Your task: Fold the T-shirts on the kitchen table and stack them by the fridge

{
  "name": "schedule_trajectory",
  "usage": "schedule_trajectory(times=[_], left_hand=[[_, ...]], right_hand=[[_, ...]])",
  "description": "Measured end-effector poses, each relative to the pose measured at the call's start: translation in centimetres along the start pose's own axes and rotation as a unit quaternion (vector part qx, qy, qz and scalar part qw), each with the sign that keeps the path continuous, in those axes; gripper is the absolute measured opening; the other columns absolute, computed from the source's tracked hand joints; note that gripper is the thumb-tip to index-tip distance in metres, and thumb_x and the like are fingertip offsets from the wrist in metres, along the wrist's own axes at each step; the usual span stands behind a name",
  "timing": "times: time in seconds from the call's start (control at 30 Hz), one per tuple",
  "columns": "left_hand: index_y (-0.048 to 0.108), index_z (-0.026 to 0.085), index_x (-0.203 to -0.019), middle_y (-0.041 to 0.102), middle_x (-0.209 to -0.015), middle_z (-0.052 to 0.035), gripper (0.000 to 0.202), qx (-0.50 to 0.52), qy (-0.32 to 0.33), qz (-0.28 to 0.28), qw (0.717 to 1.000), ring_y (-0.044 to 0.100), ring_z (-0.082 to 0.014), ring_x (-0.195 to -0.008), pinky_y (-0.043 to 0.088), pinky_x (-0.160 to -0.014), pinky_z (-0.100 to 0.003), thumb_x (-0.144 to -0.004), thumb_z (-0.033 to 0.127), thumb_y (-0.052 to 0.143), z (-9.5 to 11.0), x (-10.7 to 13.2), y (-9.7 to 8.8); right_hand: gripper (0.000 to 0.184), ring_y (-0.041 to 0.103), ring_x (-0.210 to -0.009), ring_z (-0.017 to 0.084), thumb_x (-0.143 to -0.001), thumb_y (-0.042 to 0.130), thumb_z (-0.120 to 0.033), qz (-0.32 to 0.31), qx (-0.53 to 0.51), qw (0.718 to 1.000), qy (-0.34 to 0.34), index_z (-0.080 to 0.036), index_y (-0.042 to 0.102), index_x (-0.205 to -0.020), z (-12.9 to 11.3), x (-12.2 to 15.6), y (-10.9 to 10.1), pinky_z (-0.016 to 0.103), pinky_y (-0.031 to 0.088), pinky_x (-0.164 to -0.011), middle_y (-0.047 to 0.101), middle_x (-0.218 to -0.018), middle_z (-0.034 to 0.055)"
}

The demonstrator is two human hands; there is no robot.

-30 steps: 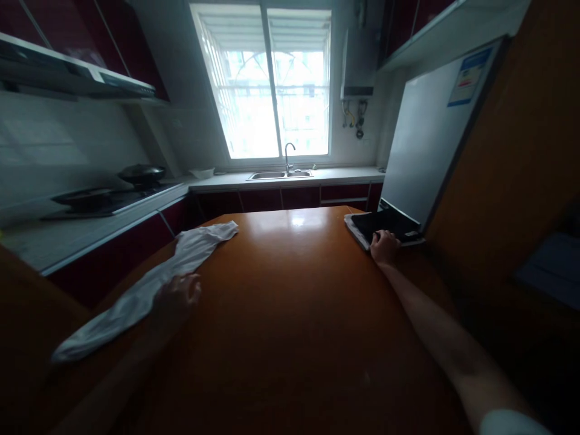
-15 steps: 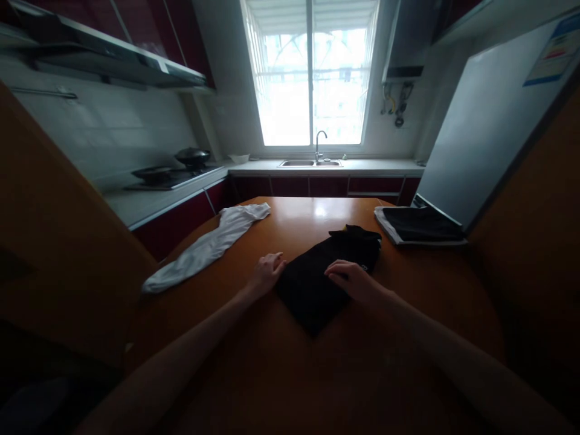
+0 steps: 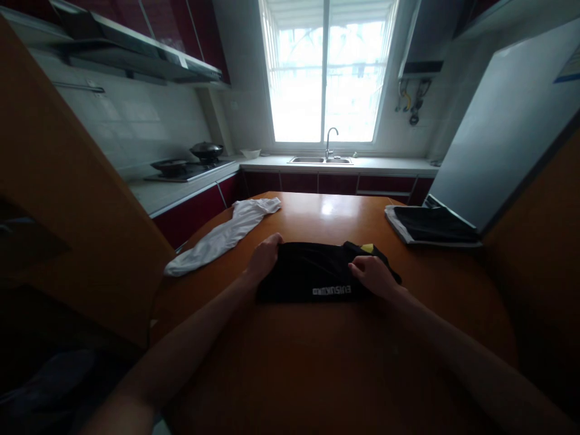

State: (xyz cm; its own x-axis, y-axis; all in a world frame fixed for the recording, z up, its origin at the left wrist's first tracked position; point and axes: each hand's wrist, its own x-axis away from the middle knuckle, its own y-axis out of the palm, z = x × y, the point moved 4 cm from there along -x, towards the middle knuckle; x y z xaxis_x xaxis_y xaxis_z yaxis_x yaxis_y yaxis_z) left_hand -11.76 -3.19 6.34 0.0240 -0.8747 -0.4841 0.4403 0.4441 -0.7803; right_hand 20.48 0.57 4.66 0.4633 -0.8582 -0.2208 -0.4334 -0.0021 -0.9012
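A black folded shirt (image 3: 312, 269) lies crosswise on the wooden table in front of me, with pale lettering along its near edge and a yellow patch by what looks like the collar on the right. My left hand (image 3: 265, 258) is closed on its far left corner. Over the shirt's right part, my right hand (image 3: 374, 275) has its fingers curled in a pinch on the cloth near the collar; the fingertips are partly hidden.
On the left of the table (image 3: 317, 350) lies a long white garment (image 3: 226, 235). At the right stands a stack of folded dark and white clothes (image 3: 435, 225), close to the fridge (image 3: 493, 127). A sink (image 3: 308, 161), a stove (image 3: 190, 172) and pans are beyond.
The black shirt has turned from a slanted position to lie crosswise, showing its lettering. Both hands went from resting on or beside it to gripping it. The view has shifted slightly left.
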Motion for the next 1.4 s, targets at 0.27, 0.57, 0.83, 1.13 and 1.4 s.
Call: schedule_trajectory(times=[0.27,0.57,0.83,1.13,1.4], left_hand=[[0.058,0.019,-0.096,0.063,-0.094,-0.0067,0.023,0.160,0.259,-0.019,0.952,0.060,-0.0180,-0.089,0.048,-0.083,-0.031,-0.091,0.010,0.039,6.2,3.0,-2.7],[0.060,0.021,-0.108,0.065,-0.095,-0.0028,0.029,0.088,0.151,-0.112,0.978,0.062,-0.0198,-0.085,0.049,-0.081,-0.032,-0.080,0.030,0.065,2.8,1.1,-4.3],[0.031,0.024,-0.157,0.066,-0.130,-0.0098,0.078,0.262,0.066,-0.339,0.901,0.068,-0.0211,-0.101,0.052,-0.088,-0.031,-0.087,0.028,0.067,7.2,4.0,0.0],[0.072,0.018,-0.107,0.074,-0.096,-0.0024,0.017,0.227,0.180,-0.529,0.798,0.066,-0.0166,-0.086,0.048,-0.078,-0.020,-0.092,0.020,0.065,11.9,6.7,-1.4],[0.075,0.021,-0.100,0.075,-0.093,-0.0057,0.013,0.237,0.283,-0.605,0.706,0.070,-0.0230,-0.090,0.051,-0.083,-0.025,-0.090,0.022,0.066,13.6,10.6,2.0]], right_hand=[[0.034,0.062,-0.108,0.026,-0.086,0.060,-0.014,0.024,0.058,0.998,-0.001,-0.017,0.067,-0.119,2.3,-0.9,0.7,0.033,0.045,-0.091,0.069,-0.117,0.0126],[0.007,0.059,-0.072,0.018,-0.079,0.059,-0.025,0.145,-0.087,0.983,0.075,-0.019,0.061,-0.082,5.3,-1.2,-4.3,0.028,0.043,-0.066,0.064,-0.080,0.0029],[0.034,0.062,-0.072,0.015,-0.075,0.076,-0.041,-0.209,-0.507,0.834,-0.058,-0.016,0.063,-0.094,-3.9,3.4,-1.7,0.026,0.052,-0.061,0.063,-0.086,0.0000],[0.039,0.067,-0.072,0.017,-0.090,0.065,-0.053,-0.305,-0.461,0.828,-0.099,-0.015,0.070,-0.097,-6.4,4.8,0.4,0.027,0.053,-0.064,0.072,-0.081,0.0051],[0.014,0.065,-0.095,0.023,-0.088,0.069,-0.030,-0.071,-0.042,0.984,-0.160,-0.020,0.070,-0.097,-5.8,2.1,2.9,0.031,0.047,-0.081,0.067,-0.105,0.0080]])
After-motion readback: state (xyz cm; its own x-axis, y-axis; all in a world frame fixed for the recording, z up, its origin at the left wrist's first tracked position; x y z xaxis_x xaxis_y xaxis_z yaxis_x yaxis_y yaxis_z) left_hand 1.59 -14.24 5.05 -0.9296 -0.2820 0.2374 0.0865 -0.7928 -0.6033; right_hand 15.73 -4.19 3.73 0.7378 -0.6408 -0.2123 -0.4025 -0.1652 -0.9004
